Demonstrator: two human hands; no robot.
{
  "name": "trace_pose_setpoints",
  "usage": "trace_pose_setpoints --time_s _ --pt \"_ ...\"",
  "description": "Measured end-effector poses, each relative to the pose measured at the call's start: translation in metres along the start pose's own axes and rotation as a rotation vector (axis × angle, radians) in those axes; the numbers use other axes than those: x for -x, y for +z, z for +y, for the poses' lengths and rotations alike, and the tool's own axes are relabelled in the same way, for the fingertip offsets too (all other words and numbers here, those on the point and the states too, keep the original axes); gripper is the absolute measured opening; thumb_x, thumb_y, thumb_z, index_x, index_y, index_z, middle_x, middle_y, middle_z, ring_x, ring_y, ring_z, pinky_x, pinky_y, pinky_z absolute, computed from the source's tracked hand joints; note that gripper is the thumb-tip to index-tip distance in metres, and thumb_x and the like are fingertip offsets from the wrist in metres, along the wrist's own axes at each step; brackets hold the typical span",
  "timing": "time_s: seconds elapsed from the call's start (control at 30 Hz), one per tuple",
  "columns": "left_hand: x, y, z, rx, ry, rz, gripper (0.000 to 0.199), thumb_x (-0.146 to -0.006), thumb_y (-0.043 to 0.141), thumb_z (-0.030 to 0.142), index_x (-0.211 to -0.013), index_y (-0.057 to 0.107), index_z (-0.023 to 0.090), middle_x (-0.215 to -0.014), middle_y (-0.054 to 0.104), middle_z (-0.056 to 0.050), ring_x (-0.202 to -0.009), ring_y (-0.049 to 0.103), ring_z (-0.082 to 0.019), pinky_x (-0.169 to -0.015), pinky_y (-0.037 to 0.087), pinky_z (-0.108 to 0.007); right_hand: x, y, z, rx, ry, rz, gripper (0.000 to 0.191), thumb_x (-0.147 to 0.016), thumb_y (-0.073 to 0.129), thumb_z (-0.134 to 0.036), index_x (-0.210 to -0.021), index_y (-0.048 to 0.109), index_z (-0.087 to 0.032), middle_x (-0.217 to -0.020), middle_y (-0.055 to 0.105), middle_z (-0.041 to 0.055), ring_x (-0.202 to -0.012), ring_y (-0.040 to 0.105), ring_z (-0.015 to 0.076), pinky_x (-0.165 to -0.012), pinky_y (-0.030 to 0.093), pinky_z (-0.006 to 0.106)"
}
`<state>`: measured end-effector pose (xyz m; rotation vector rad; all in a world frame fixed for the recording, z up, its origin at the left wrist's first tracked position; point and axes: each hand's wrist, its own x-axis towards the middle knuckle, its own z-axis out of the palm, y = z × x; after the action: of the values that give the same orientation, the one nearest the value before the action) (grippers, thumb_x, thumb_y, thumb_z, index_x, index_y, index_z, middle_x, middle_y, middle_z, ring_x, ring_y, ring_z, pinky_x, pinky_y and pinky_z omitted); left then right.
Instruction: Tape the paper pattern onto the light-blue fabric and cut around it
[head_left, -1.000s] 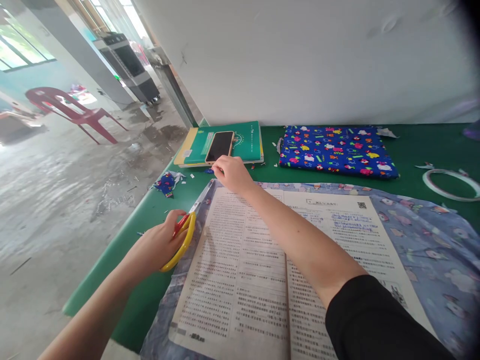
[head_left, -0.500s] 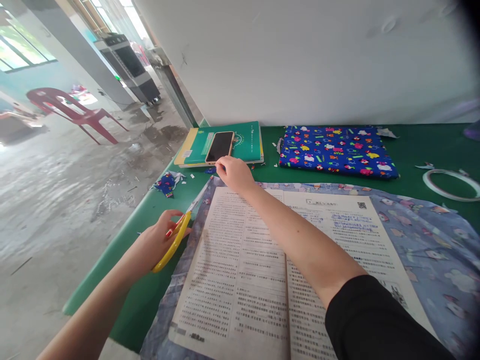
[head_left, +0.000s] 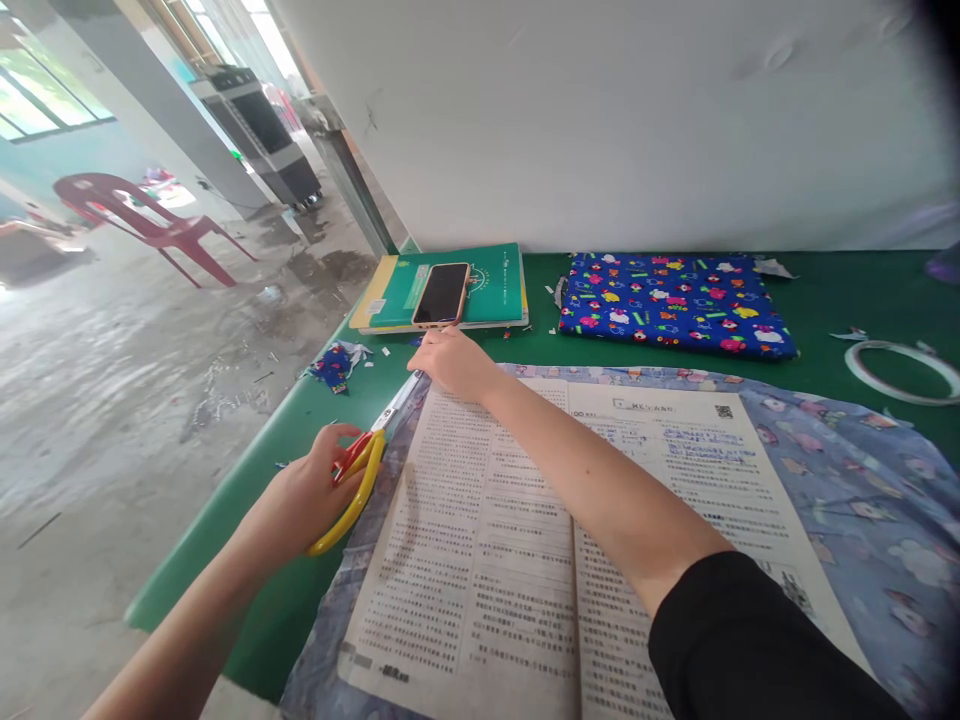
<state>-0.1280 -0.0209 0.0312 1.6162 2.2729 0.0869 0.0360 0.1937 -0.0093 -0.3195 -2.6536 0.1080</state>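
My left hand [head_left: 311,495] is closed round the red and yellow handles of a pair of scissors [head_left: 382,425], at the left edge of a grey-blue patterned cloth [head_left: 810,440]. The blades point up along that edge to the cloth's far left corner. Over this corner, my right hand [head_left: 450,362] has its fingers pinched on the cloth edge, close to the blade tips; the fingertips are partly hidden. An open printed book [head_left: 450,560] lies on the cloth, with handwriting on its right page. My right forearm crosses above both pages.
Behind my right hand, a phone [head_left: 442,295] rests on green and yellow books [head_left: 495,285]. A blue patterned covered book [head_left: 675,305] lies by the white wall panel [head_left: 637,120]. A tape roll [head_left: 900,372] is far right. Cloth scraps [head_left: 332,370] lie on the green table [head_left: 247,510].
My right hand has come down slightly towards me and left, onto the cloth's corner. The scissors have turned a little in my left hand, and their blades show wider.
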Motion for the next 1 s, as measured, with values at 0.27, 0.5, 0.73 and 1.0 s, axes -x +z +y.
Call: trace_pose_setpoints --time_s 0.27,0.5,0.73,1.0 --pt "-0.001 -0.001 0.003 0.010 0.019 -0.063 0.042 -0.089 0.031 0.062 -0.112 0.037 0.027 -0.097 0.067 -0.006 -0.080 0.066 -0.025 -0.072 0.047 -0.034 -0.001 -0.001 0.000 0.051 -0.002 -0.001 0.039 -0.088 0.037 0.003 -0.098 0.068 -0.019 -0.096 0.069 0.0051 -0.097 0.052 0.0209 -0.084 0.029 0.036" --pt "-0.003 -0.003 0.011 -0.035 0.029 -0.064 0.041 -0.088 0.031 0.064 -0.093 0.044 0.025 -0.079 0.064 -0.001 -0.069 0.061 -0.021 -0.063 0.044 -0.030 -0.001 -0.003 -0.001 -0.040 0.069 -0.014 0.036 -0.086 0.039 0.002 -0.100 0.068 -0.015 -0.098 0.069 0.0070 -0.093 0.056 0.0184 -0.089 0.033 0.032" --pt "-0.002 0.000 0.011 -0.059 0.023 -0.028 0.044 -0.079 0.049 0.066 -0.085 0.040 0.023 -0.073 0.061 0.000 -0.059 0.055 -0.017 -0.055 0.043 -0.027 -0.001 -0.004 -0.002 -0.098 0.113 -0.039 0.035 -0.082 0.043 0.001 -0.099 0.068 -0.016 -0.099 0.069 0.0073 -0.091 0.057 0.0181 -0.088 0.035 0.031" --pt "0.003 -0.002 0.006 0.023 0.115 -0.087 0.043 -0.083 0.045 0.066 -0.085 0.037 0.024 -0.080 0.061 0.000 -0.069 0.056 -0.018 -0.064 0.045 -0.028 -0.001 -0.005 0.000 -0.153 0.162 -0.024 0.038 -0.083 0.039 0.002 -0.104 0.067 -0.013 -0.107 0.068 0.0099 -0.099 0.056 0.0196 -0.087 0.037 0.031"
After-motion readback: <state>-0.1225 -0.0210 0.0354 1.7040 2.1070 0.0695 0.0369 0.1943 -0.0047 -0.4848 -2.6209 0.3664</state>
